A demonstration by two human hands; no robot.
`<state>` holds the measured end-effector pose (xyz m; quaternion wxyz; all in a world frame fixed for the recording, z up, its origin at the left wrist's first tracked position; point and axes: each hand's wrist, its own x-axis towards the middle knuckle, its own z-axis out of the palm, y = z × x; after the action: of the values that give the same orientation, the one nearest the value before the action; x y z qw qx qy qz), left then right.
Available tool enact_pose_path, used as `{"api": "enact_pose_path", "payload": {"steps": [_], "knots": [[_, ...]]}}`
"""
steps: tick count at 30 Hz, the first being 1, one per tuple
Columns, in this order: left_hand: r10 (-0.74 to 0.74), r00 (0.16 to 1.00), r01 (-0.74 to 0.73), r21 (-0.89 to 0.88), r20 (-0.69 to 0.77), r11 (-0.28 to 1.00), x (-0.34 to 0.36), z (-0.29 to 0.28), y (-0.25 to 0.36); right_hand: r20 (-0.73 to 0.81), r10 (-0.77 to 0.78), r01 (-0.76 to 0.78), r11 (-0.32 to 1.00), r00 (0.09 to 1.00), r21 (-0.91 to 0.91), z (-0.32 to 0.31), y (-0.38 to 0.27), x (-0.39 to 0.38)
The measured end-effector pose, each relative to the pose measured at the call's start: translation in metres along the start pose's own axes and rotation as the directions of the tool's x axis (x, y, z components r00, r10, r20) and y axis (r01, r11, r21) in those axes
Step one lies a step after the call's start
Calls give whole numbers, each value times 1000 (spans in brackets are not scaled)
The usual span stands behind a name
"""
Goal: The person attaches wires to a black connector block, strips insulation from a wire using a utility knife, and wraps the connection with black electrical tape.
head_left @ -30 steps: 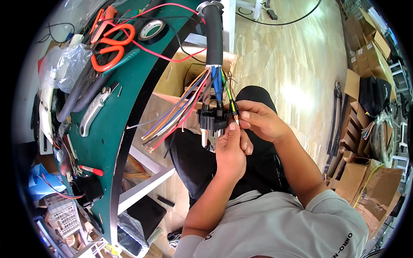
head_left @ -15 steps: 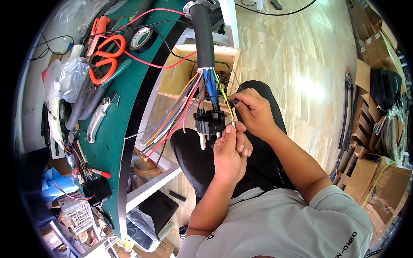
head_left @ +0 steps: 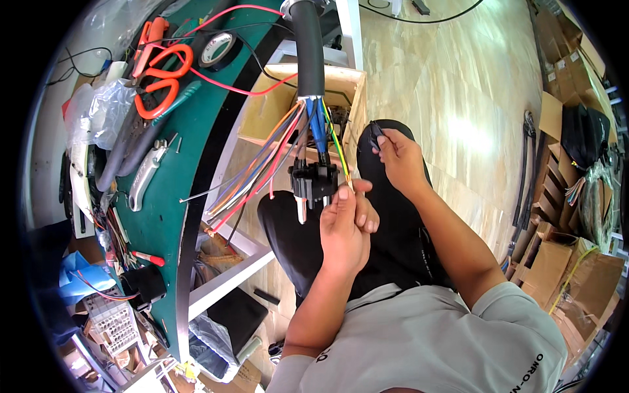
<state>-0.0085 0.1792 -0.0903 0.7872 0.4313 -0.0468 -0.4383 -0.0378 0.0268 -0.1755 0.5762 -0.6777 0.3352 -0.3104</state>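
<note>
L grip [head_left: 346, 226] pinches thin yel/grn wire [head_left: 339, 149] nr its end; R grip [head_left: 402, 158] closed on sm blk item [head_left: 375, 134].

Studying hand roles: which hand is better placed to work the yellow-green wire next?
Probably the left hand: it pinches that wire, while the right hand sits apart, holding a dark piece.

Green bench top [head_left: 160, 223]: 1 tape roll [head_left: 229, 59], 1 utility knife [head_left: 148, 176], 1 screw [head_left: 179, 144].

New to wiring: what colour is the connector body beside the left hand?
The connector body is black; best in head view.
</note>
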Motion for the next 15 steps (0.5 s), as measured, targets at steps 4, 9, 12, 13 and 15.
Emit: {"api": "enact_pose_path", "payload": {"steps": [4,9,12,13,15], "knots": [[-16,1000,16,-21,2,1000,-2,0,-3,278,246,-321,907,929,273,-19,-22,-29],[-45,999,42,268,3,962,-7,-9,-15,266,217,-316,847,939,428,-43,-46,-57],[-142,989,117,375,39,919,-11,-9,-22,303,246,-370,796,921,479,-59,-57,-62],[-174,984,144,421,33,895,-13,-9,-23,318,243,-376,791,917,482,-61,-62,-63],[-243,970,203,483,21,852,-16,-13,-22,338,243,-386,796,909,466,-62,-73,-65]]}}
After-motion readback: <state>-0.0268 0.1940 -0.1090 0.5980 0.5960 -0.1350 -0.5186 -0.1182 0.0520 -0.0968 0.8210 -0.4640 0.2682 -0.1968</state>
